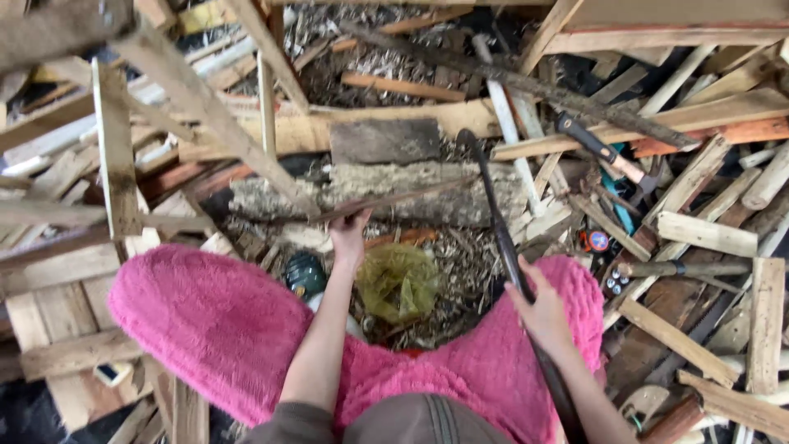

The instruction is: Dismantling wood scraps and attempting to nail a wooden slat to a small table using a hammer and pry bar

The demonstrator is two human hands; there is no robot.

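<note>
My left hand reaches forward and grips the near end of a thin dark stick that lies across a rough grey log. My right hand is closed around the handle of a long dark blade tool, whose tip points up toward the log's far side. Both knees, in fluffy pink trousers, frame the spot where I sit.
Scrap planks and split wood lie heaped all around. A hatchet with a black and wooden handle rests at the right. A yellow-green plastic bag and a dark round object sit between my knees amid wood chips.
</note>
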